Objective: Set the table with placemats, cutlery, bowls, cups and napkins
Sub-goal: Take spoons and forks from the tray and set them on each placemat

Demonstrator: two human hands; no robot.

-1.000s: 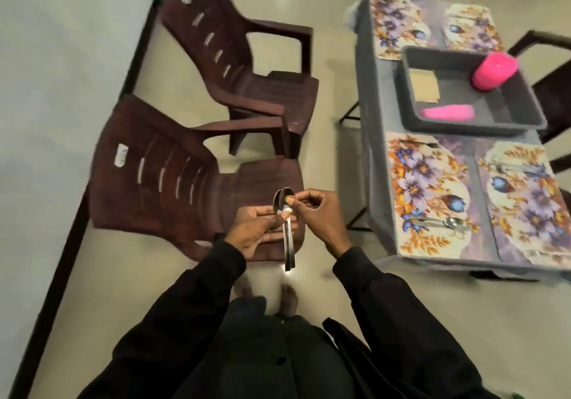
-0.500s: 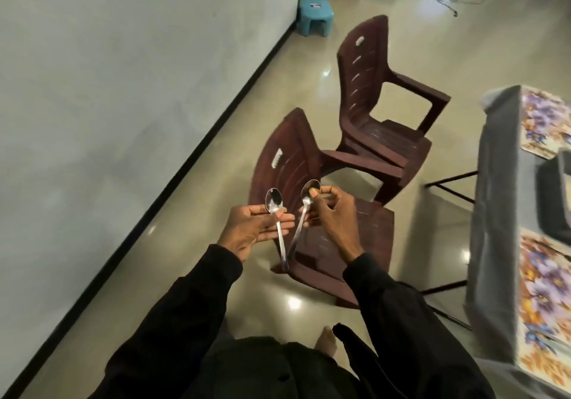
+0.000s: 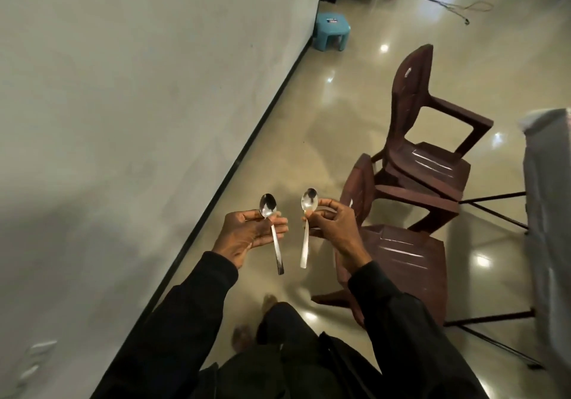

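I hold two steel spoons upright in front of me, bowls up and handles hanging down. My left hand point(image 3: 247, 233) pinches the left spoon point(image 3: 271, 222) near its neck. My right hand point(image 3: 332, 227) pinches the right spoon point(image 3: 307, 222) the same way. The two spoons are a hand's width apart, over the floor. Only a grey-covered edge of the table point(image 3: 547, 213) shows at the far right; its placemats and tray are out of view.
Two brown plastic chairs stand to my right, the near chair point(image 3: 401, 256) close to my right arm and the far chair point(image 3: 429, 139) behind it. A wall point(image 3: 123, 120) runs along my left. A blue stool point(image 3: 332, 32) sits by the wall ahead. A cable lies on the floor.
The spoons, held together a second ago, are now split, one in each hand and farther apart. My view has swung left, away from the table toward the wall.
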